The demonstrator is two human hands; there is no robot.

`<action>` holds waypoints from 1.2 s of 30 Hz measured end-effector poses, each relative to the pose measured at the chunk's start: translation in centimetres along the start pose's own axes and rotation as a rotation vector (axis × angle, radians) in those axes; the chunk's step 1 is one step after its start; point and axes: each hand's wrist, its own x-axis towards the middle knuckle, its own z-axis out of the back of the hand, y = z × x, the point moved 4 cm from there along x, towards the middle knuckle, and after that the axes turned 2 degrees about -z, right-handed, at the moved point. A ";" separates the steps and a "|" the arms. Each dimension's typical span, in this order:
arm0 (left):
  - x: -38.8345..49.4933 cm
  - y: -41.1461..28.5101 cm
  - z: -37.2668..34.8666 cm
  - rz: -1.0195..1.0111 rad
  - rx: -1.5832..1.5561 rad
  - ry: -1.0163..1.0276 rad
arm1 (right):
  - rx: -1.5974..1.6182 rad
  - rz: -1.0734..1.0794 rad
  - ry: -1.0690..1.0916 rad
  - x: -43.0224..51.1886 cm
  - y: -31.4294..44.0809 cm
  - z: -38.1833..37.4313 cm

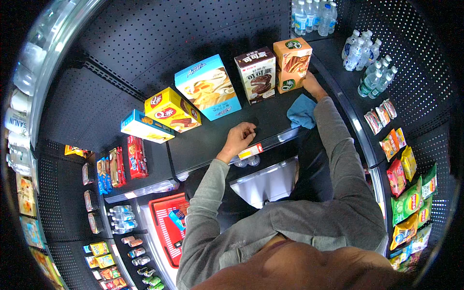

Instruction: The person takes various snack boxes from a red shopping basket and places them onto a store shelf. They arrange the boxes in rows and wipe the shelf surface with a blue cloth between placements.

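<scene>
My right hand (312,85) is at the lower right side of an orange cake box (293,65), its fingers partly hidden behind it. The box stands upright on the black shelf (206,145). Just below that hand lies a crumpled blue cloth (302,111) at the shelf's front edge. My left hand (240,138) hovers at or rests on the shelf front, fingers loosely curled and nothing seen in them. A brown-and-white chocolate pie box (258,78) stands beside the orange box. Left of it are a large light-blue biscuit box (208,88) and a yellow cake box (174,110).
A blue-and-white box (146,126) and red snack packs (137,157) sit farther left. Price tags (250,151) line the shelf edge. A red shopping basket (163,221) is at lower left. Bottled water (353,50) and chip bags (407,201) occupy the right-hand shelves.
</scene>
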 end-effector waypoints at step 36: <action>-0.7 -0.7 0.4 -0.074 0.148 0.015 | -0.032 0.116 0.315 -9.2 4.6 -7.5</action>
